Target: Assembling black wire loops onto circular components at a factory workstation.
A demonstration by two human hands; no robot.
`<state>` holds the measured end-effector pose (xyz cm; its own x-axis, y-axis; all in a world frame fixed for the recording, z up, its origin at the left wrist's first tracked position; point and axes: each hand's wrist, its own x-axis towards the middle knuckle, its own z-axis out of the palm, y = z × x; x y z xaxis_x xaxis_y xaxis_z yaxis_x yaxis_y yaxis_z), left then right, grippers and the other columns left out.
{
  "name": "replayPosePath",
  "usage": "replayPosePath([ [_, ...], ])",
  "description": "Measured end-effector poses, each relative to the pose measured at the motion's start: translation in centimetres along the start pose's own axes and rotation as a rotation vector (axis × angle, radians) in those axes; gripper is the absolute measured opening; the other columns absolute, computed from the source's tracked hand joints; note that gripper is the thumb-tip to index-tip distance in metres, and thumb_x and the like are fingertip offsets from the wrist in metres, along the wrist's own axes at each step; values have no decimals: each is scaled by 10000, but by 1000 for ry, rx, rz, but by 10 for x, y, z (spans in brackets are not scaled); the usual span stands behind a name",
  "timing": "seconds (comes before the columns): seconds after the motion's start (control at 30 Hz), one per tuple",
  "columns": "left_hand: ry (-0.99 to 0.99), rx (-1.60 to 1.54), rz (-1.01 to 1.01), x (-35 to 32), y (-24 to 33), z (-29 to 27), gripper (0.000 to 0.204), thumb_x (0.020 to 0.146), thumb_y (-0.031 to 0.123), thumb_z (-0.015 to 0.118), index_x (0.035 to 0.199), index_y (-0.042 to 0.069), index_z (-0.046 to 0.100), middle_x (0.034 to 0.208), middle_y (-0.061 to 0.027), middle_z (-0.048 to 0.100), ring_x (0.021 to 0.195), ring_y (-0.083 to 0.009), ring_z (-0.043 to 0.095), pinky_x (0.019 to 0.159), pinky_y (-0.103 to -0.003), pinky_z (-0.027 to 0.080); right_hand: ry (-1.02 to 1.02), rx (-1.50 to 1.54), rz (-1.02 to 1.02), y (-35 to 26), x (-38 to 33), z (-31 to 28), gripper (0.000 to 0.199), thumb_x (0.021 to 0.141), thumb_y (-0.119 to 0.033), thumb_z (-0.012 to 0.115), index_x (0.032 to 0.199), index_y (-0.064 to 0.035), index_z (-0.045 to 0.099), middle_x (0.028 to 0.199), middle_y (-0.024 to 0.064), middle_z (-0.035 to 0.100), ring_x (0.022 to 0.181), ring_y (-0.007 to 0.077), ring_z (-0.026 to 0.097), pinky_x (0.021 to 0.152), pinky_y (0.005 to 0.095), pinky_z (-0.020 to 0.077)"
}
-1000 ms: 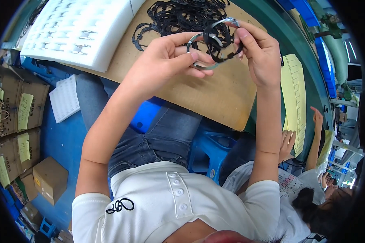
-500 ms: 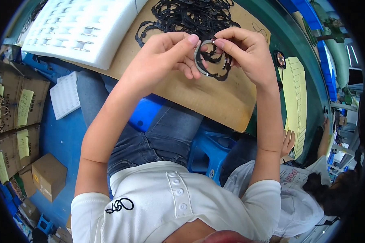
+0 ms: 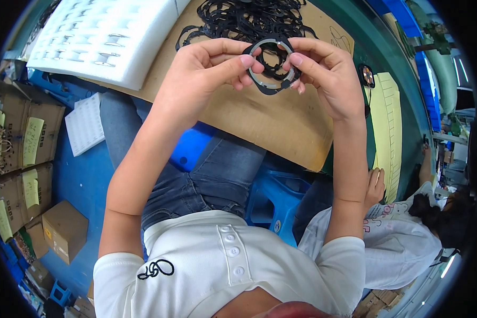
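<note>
A black ring-shaped frame with a silvery inner band is held up between my two hands, its open face toward me. My left hand pinches its left side between thumb and fingers. On the opposite side, the thumb and fingers of my right hand close on the rim. Behind the ring, a tangled heap of similar black ring frames lies on the brown cardboard covering the table.
A white foam tray with rows of shiny pieces stands at the left. Yellow lined paper lies at the right, near a co-worker's hand. Cardboard boxes and a blue stool are below the table.
The ring has turned from a tilted angle to face me and risen slightly, with both hands shifting their hold on its sides. At the right, the co-worker has moved.
</note>
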<state>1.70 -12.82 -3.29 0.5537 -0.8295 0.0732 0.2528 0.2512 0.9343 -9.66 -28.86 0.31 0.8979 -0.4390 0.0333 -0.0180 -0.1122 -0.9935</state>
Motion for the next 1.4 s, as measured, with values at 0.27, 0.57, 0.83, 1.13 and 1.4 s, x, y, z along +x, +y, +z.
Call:
replayPosePath([
  [0.27, 40, 13, 43, 2, -3, 2, 217, 846, 121, 569, 976, -53, 587, 808, -156, 641, 687, -143, 611, 626, -188, 496, -15, 93, 24, 9, 0, -1, 160, 777, -53, 633, 900, 49, 630, 732, 136, 638, 489, 122, 567, 458, 178, 488],
  [0.57, 53, 3, 42, 2, -1, 3, 242, 862, 146, 549, 974, -66, 579, 821, -170, 647, 727, -180, 643, 652, -214, 517, 10, 178, 18, 10, -2, 2, 148, 786, -51, 626, 888, 56, 627, 731, 133, 637, 478, 122, 561, 457, 179, 482],
  [0.83, 63, 57, 82, 3, -2, 4, 242, 873, 131, 524, 992, -75, 567, 809, -177, 642, 661, -154, 620, 624, -199, 517, 110, 21, -42, 0, -7, 9, 143, 797, -40, 612, 891, 66, 626, 684, 109, 612, 462, 112, 549, 428, 174, 455],
  [1.13, 112, 165, 118, 2, 2, 12, 225, 878, 96, 501, 983, -93, 564, 800, -163, 640, 639, -143, 608, 610, -195, 519, 174, 16, -5, -4, -10, 15, 143, 795, -32, 610, 895, 68, 629, 640, 93, 593, 459, 110, 546, 421, 175, 446],
  [1.4, 130, 10, 67, 1, 1, 13, 223, 875, 76, 496, 985, -108, 557, 817, -164, 640, 650, -153, 617, 615, -203, 526, 218, 7, -85, 0, -9, 18, 139, 798, -34, 605, 897, 61, 630, 629, 94, 595, 458, 111, 545, 428, 174, 448],
])
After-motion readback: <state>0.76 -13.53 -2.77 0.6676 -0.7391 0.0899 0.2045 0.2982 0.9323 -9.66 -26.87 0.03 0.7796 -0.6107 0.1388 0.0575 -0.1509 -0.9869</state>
